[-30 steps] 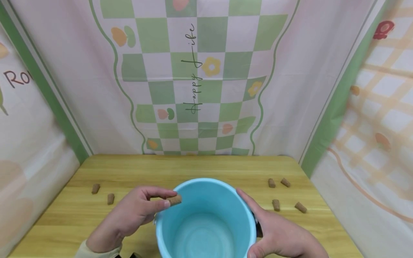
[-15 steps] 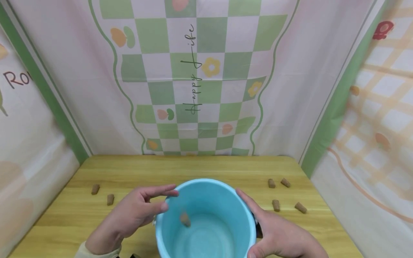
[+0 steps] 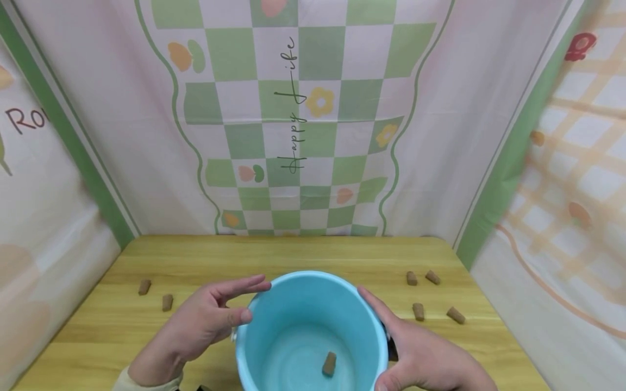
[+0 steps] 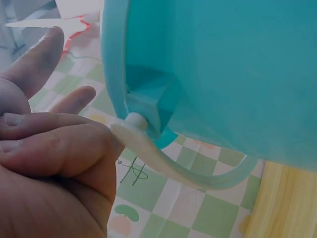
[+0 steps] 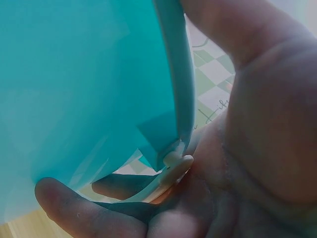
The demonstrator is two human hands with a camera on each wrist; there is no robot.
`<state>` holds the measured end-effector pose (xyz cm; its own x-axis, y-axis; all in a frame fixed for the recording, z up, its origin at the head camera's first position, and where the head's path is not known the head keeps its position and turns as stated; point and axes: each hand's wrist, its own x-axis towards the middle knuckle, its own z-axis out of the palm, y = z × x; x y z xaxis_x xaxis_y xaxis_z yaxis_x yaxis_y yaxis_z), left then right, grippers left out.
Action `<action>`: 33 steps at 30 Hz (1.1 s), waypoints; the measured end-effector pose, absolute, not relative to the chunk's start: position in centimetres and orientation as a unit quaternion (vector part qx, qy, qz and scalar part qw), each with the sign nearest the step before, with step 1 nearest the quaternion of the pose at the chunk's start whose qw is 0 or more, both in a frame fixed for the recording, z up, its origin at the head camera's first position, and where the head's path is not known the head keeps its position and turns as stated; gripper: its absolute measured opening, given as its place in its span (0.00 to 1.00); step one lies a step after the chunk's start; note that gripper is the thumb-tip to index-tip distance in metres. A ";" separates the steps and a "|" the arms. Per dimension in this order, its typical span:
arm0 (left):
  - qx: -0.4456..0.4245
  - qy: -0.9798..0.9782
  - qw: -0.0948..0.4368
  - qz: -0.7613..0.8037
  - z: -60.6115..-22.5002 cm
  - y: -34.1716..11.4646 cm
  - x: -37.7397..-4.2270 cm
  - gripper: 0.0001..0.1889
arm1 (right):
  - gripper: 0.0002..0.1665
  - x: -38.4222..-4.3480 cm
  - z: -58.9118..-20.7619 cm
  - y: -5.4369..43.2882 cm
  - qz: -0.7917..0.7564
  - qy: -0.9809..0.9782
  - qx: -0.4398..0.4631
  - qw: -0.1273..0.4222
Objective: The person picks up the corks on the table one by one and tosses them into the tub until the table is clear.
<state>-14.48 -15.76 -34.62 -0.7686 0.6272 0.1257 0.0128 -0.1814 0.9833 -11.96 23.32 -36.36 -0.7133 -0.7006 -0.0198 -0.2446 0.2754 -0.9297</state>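
Observation:
A light blue bucket [image 3: 313,304] stands at the front of the table with its mouth facing up. One brown cork [image 3: 330,364] lies on its floor, right of the middle. At the bucket's left rim is my left hand [image 3: 202,320], its thumb and index finger spread apart with nothing between them. In the left wrist view its other fingers bend loosely beside the bucket's pale handle [image 4: 198,177]. My right hand [image 3: 425,347] grips the bucket's right side, thumb at the rim. The right wrist view has its fingers [image 5: 89,213] spread under the handle and against the outer wall.
Two corks, one farther out [image 3: 144,287] and one nearer [image 3: 168,302], lie on the wooden table [image 3: 293,252] left of the bucket. Several more corks [image 3: 418,311] are scattered to the right. Printed curtains [image 3: 318,136] enclose the back and both sides.
My left thumb and index finger have parted and let go of a cork. It has dropped from the left rim to the bucket's floor. The right hand has kept its place.

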 end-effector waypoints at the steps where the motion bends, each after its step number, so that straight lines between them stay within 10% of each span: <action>1: 0.267 0.605 0.210 0.720 -34.6 -15.8 -14.5 0.24 | 0.73 -12.0 -36.4 23.3 -0.518 0.767 -0.308 0.221; 33: 0.270 0.616 0.160 0.723 -35.5 -16.5 -14.5 0.24 | 0.72 -12.1 -36.6 23.3 -0.517 0.763 -0.328 0.209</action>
<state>-14.49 -16.53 -35.51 -0.8037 0.5627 0.1933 0.1013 -0.1907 0.9764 -12.09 23.27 -36.62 -0.6977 -0.7161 0.0196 -0.2834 0.2508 -0.9256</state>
